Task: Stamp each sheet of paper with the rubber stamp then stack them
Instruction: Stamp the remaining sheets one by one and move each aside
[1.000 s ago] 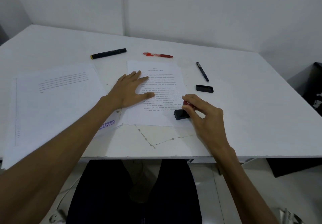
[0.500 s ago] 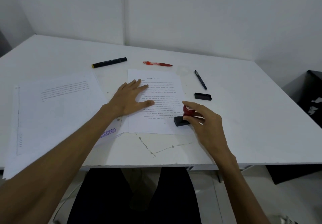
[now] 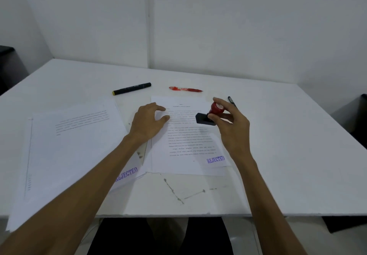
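Note:
A printed sheet of paper (image 3: 184, 141) lies in the middle of the white table (image 3: 278, 145), with a purple REJECTED mark (image 3: 215, 159) at its lower right corner. My right hand (image 3: 230, 123) holds the rubber stamp (image 3: 208, 115), red knob and black base, lifted above the sheet's upper right part. My left hand (image 3: 148, 122) rests on the sheet's left edge, fingers slightly curled. To the left lies a stack of sheets (image 3: 69, 145); its top sheet shows a REJECTED mark (image 3: 127, 174) at the corner beside my left forearm.
A black marker with a yellow end (image 3: 131, 89) and a red pen (image 3: 185, 89) lie behind the sheet. A black pen (image 3: 231, 101) shows behind my right hand. The table's front edge has cracks (image 3: 174, 191) in its surface.
My right hand has lifted the stamp off the sheet's lower right corner and carried it up and away, uncovering a fresh REJECTED mark. My left hand's fingers have curled a little.

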